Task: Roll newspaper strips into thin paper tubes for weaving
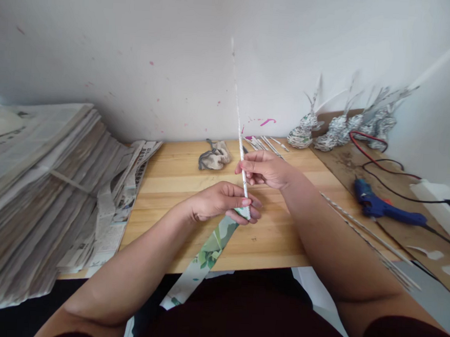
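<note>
A long thin rolled paper tube (238, 113) rises nearly upright from between my hands, its tip in front of the wall. My left hand (226, 202) is closed on its lower end, thumb on top and fingers behind. From that end a flat paper strip (207, 257), pale with green leaf prints, runs down over the table's front edge towards my lap. Higher up, my right hand (265, 169) pinches the tube between thumb and fingers.
A tall stack of newspapers (34, 191) fills the left. A crumpled cloth (215, 155) lies behind my hands. At right are woven paper figures (302, 133), a blue glue gun (387, 208), a white power strip (434, 203) with cables, and several loose paper tubes (366, 237).
</note>
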`<move>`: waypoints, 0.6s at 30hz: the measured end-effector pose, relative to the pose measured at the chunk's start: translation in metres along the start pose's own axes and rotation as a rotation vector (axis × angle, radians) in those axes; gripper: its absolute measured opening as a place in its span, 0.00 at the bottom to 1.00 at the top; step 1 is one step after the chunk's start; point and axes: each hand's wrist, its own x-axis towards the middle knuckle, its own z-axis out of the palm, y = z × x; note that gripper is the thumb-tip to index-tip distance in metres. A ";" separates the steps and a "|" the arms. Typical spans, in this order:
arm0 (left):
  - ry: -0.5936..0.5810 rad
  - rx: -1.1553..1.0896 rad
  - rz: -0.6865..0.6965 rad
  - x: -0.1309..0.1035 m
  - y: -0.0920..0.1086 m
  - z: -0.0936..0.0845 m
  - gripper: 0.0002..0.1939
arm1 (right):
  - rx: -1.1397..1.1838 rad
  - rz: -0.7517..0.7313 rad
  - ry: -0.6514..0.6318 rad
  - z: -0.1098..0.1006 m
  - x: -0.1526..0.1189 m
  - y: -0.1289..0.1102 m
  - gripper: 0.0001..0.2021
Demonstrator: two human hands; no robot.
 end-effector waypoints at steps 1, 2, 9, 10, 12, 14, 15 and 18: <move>0.008 0.005 -0.002 0.000 -0.001 0.000 0.16 | -0.021 -0.001 0.016 0.000 0.001 0.001 0.15; 0.017 0.009 -0.004 0.001 -0.001 0.000 0.16 | -0.036 0.000 0.036 -0.001 0.002 0.001 0.15; -0.001 -0.002 0.013 -0.001 0.001 -0.001 0.16 | -0.005 0.029 -0.006 0.001 -0.002 -0.001 0.16; -0.008 -0.002 0.016 -0.001 0.001 -0.001 0.16 | -0.017 0.039 -0.028 0.001 -0.002 -0.002 0.16; -0.015 -0.003 0.022 -0.001 0.000 -0.001 0.16 | -0.039 0.039 -0.022 0.003 -0.003 -0.002 0.15; -0.014 0.002 0.031 0.000 0.000 -0.002 0.16 | -0.041 0.026 0.038 0.005 -0.001 -0.002 0.15; -0.013 0.009 0.033 0.000 0.000 -0.002 0.16 | -0.039 0.020 0.070 0.006 0.000 -0.002 0.16; -0.015 0.039 0.030 -0.001 0.000 -0.003 0.16 | -0.029 0.009 0.115 0.007 0.001 -0.003 0.17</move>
